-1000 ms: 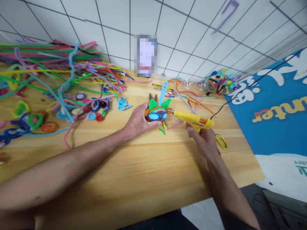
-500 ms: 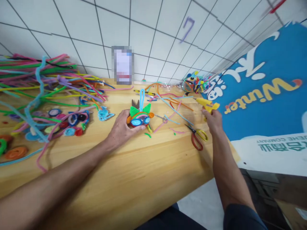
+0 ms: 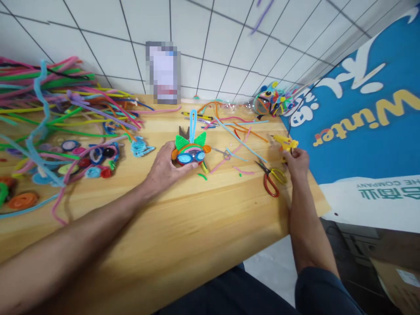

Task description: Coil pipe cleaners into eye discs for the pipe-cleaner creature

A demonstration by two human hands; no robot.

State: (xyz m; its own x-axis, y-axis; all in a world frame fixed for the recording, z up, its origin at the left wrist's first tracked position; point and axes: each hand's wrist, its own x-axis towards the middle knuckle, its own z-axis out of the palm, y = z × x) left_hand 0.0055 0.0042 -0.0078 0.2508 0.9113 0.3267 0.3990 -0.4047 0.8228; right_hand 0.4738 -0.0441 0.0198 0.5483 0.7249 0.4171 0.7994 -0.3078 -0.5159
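Observation:
My left hand (image 3: 167, 168) is closed around a small ornament (image 3: 191, 153) of pipe cleaners. It has green pointed ears, blue goggle-like rings, orange knobs at the sides and a light blue loop on top. At the table's right side my right hand (image 3: 299, 162) has its fingers closed at the back end of a yellow hot glue gun (image 3: 284, 142), whose nozzle points left. Whether the gun rests on the tabletop is hard to tell. Scissors (image 3: 271, 178) with red and yellow handles lie with blades apart, just left of my right forearm.
A heap of coloured pipe cleaners (image 3: 65, 96) and coiled pieces (image 3: 93, 159) cover the table's left side. Cut strips (image 3: 241, 140) and a yellow cutter (image 3: 197, 115) lie behind the ornament. A phone-like screen (image 3: 164, 72) leans on the tiled wall. Decorated clear balls (image 3: 271, 100) stand at the back right, beside a blue banner (image 3: 367, 113).
The view has tilted down and shifted slightly. My right hand has moved a little toward the back of the glue gun. My left hand keeps its hold on the ornament.

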